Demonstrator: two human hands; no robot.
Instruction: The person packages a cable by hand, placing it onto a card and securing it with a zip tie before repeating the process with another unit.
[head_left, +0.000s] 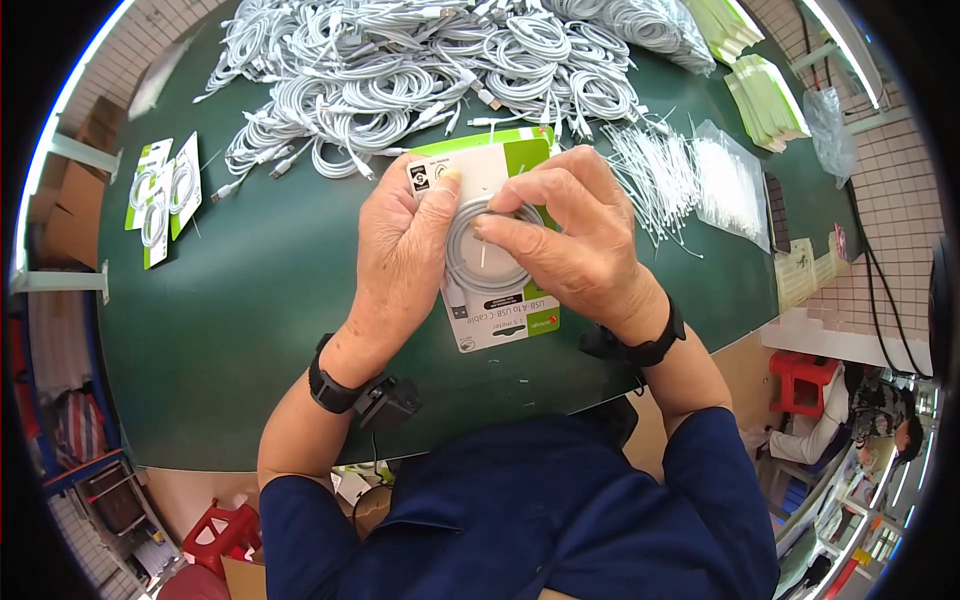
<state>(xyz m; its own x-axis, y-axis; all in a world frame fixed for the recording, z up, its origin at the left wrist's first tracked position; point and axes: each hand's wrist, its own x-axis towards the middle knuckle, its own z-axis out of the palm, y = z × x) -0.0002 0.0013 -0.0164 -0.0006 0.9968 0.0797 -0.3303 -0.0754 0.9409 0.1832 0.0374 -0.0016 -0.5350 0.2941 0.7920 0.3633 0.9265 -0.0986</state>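
A white and green packaging card [500,325] is held over the table, its printing upside down to me. Against the card lies a coiled light-grey USB cable [462,262], its metal plug near the lower left of the coil. My left hand [400,245] grips the card's left edge, thumb on the front. My right hand [575,235] pinches thumb and forefinger at the coil's upper part. A thin white cable tie [484,257] shows inside the coil, under those fingertips. More green card shows behind the held one at the top.
A big heap of coiled grey cables [400,75] covers the table's far side. Loose white cable ties [655,185] and a plastic bag of ties [730,190] lie at right, green cards [765,100] beyond them. Several carded cables [160,195] lie at left. A person [880,420] sits far right.
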